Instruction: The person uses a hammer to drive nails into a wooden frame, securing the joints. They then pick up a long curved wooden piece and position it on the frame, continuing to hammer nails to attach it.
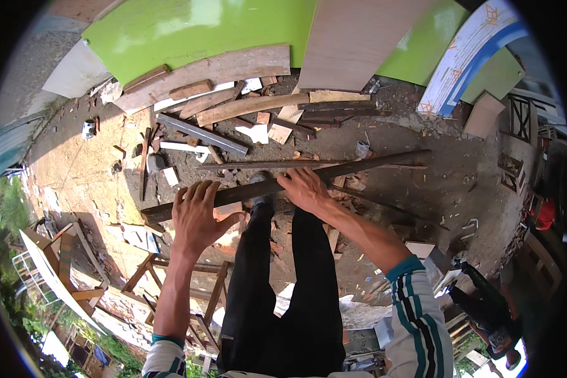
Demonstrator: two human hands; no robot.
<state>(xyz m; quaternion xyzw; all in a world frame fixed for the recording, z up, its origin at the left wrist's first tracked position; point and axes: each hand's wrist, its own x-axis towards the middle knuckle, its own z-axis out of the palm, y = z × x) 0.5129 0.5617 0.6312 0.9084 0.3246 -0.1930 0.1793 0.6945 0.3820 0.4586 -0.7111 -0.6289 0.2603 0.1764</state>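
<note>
A long dark wooden beam [246, 192] lies crosswise in front of me, above the littered ground, running from lower left to upper right. My right hand [305, 189] is closed around it near its middle, with the fingers over the far edge. Toward the beam's left end, my left hand [196, 217] is laid over it with its thumb stretched out to the right, not wrapped round the wood. Just beyond the beam, a thinner wooden strip [246, 166] lies almost parallel to it. One of my shoes [260, 179] shows partly behind the beam.
Scrap boards and a grey metal-like bar [201, 134] litter the ground ahead. Green panels [214, 31] and a brown board [359, 38] lean at the back. A can [89, 129] stands left. Wooden frames [217, 293] are near my left leg. Another person [485, 309] is at lower right.
</note>
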